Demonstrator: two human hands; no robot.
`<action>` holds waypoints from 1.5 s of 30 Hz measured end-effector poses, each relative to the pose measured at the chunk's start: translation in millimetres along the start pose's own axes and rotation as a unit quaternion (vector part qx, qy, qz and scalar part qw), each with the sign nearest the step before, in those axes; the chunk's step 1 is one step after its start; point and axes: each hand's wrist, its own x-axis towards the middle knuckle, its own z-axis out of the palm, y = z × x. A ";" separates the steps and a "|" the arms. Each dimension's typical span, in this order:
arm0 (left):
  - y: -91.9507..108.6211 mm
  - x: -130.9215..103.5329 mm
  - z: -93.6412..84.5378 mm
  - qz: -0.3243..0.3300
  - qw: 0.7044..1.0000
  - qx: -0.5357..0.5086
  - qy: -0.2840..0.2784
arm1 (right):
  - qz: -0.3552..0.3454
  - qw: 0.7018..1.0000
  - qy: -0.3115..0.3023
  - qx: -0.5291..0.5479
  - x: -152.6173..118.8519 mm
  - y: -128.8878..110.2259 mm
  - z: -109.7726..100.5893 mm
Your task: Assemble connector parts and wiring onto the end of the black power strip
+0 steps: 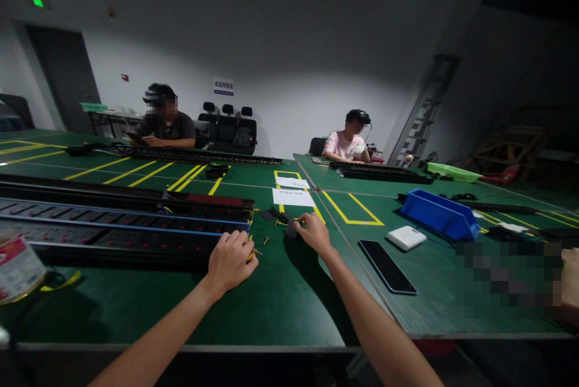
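Observation:
Long black strips (113, 233) with rows of red dots and blue edges lie on the left of the green table (307, 308). My left hand (233, 260) rests at their right end, fingers curled beside a bit of yellow; what they hold is hidden. Between the thumb and fingers of my right hand (314, 231) is a small dark grey piece (292, 228), held just above or on the table. Small brass-coloured screws (266, 241) lie between my hands. Just beyond them sits a flat dark piece (268, 214).
Right of my arm lie a phone (388, 266), a white case (406, 237) and a blue bin (438, 215). White paper sheets (293, 197) lie ahead. A can (18, 269) stands at left. Two people (167, 128) sit across; another person's hand (570, 284) shows at right.

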 end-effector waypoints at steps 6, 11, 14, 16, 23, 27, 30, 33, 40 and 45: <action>-0.8 -0.3 0.1 0.002 1.000 -0.004 0.000 | -0.053 0.998 -0.006 0.024 -5.6 -9.5 -5.7; -1.0 -0.1 0.2 0.003 1.000 -0.012 0.003 | -0.064 0.998 -0.017 0.018 -8.9 -13.8 -7.3; -0.9 -0.2 0.5 0.005 1.000 -0.009 0.002 | -0.074 0.997 -0.015 0.023 -9.6 -14.5 -6.7; -0.8 -0.2 0.5 0.004 1.000 -0.004 0.000 | -0.079 0.997 -0.013 0.022 -10.0 -14.6 -6.4; -0.3 -0.9 1.0 0.001 1.000 -0.006 -0.004 | -0.097 0.995 -0.016 -0.009 -15.1 -19.2 -8.9; 0.2 -1.4 1.8 -0.002 1.000 -0.005 -0.001 | -0.103 0.994 -0.025 -0.016 -18.9 -24.3 -11.8; 0.2 -1.6 1.6 0.002 1.000 -0.001 -0.004 | -0.110 0.993 -0.034 -0.019 -21.1 -27.4 -12.7; -0.2 -1.6 1.0 0.003 1.000 0.001 -0.009 | -0.125 0.991 -0.045 -0.015 -22.9 -29.9 -12.2; -0.2 -1.4 0.1 0.002 1.000 0.000 -0.014 | -0.153 0.986 -0.065 -0.014 -27.3 -35.5 -10.6; 0.0 -1.2 -0.6 0.002 1.000 0.003 -0.014 | -0.154 0.984 -0.089 0.005 -30.2 -38.1 -12.0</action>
